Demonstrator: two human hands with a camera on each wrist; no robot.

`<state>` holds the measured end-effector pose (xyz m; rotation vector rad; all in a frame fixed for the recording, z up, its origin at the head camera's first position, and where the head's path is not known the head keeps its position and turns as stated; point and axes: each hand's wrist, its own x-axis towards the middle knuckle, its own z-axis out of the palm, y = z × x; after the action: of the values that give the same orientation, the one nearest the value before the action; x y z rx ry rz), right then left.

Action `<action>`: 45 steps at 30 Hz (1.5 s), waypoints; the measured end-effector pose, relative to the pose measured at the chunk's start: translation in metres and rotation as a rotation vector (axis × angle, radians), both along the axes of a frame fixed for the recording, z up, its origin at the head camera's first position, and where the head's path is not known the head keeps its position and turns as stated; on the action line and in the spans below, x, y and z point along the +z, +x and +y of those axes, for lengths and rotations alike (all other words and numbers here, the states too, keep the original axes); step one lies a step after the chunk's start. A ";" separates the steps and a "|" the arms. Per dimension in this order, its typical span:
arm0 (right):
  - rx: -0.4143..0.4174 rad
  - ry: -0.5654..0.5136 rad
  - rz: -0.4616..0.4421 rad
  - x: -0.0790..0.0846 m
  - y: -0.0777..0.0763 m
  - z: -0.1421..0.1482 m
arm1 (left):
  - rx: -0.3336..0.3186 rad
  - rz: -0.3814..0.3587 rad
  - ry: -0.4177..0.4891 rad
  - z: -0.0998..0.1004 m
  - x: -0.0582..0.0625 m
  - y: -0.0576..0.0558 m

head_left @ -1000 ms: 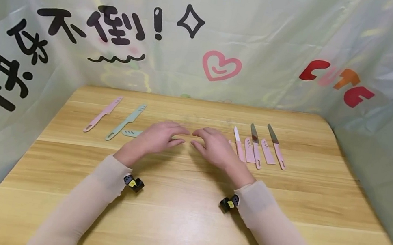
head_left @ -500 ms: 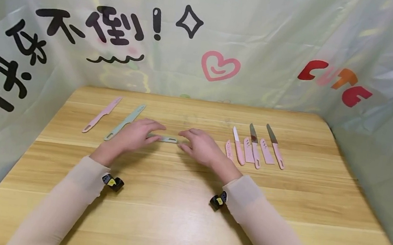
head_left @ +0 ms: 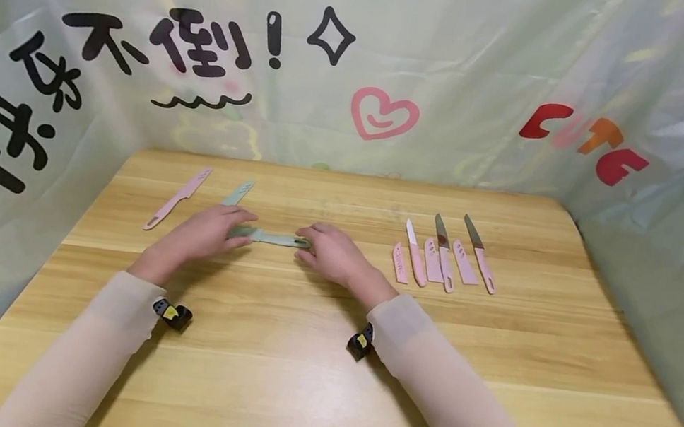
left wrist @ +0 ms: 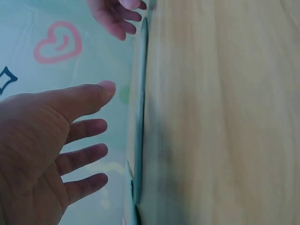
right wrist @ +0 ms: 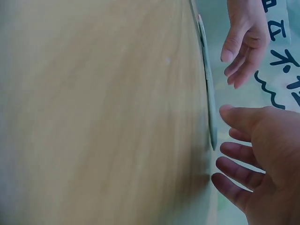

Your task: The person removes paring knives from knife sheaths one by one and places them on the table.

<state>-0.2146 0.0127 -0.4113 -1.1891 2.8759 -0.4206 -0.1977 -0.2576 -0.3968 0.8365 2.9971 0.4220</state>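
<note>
A green knife [head_left: 277, 239] in a matching sheath lies crosswise on the table, its slotted handle toward the right. My left hand [head_left: 210, 229] is over its sheathed end, fingers spread and thumb apart from them. By the handle's end my right hand [head_left: 333, 254] hovers, thumb and fingers parted with nothing between them. In the left wrist view, the green knife [left wrist: 141, 108] runs past the fingertips, apart from them. A second sheathed green knife [head_left: 238, 194] is partly covered by the left hand. Farther left lies a sheathed pink knife [head_left: 177, 200].
Right of the hands lie three bare-bladed knives with pink handles: a small knife [head_left: 416, 255], a middle knife [head_left: 444, 254] and an outer knife [head_left: 481, 255]. Pink sheaths [head_left: 465, 263] lie among them. A printed curtain [head_left: 461, 78] stands behind the wooden table [head_left: 321, 382].
Both hands have moved left, the left one farther, so the gap between them has widened. The green knife beneath them has come into view; the second green knife is now partly covered.
</note>
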 end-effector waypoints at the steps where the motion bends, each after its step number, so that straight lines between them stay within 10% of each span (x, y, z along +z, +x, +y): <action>1: -0.006 0.005 -0.002 -0.001 -0.001 -0.002 | 0.001 -0.010 -0.007 -0.002 -0.001 -0.001; 45: -0.026 0.049 -0.022 0.008 0.001 -0.003 | -0.033 -0.015 -0.062 -0.001 -0.014 -0.002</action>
<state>-0.2135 0.0095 -0.4029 -1.1344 2.8683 -0.3589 -0.1996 -0.2581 -0.4105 0.8721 2.9615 0.3318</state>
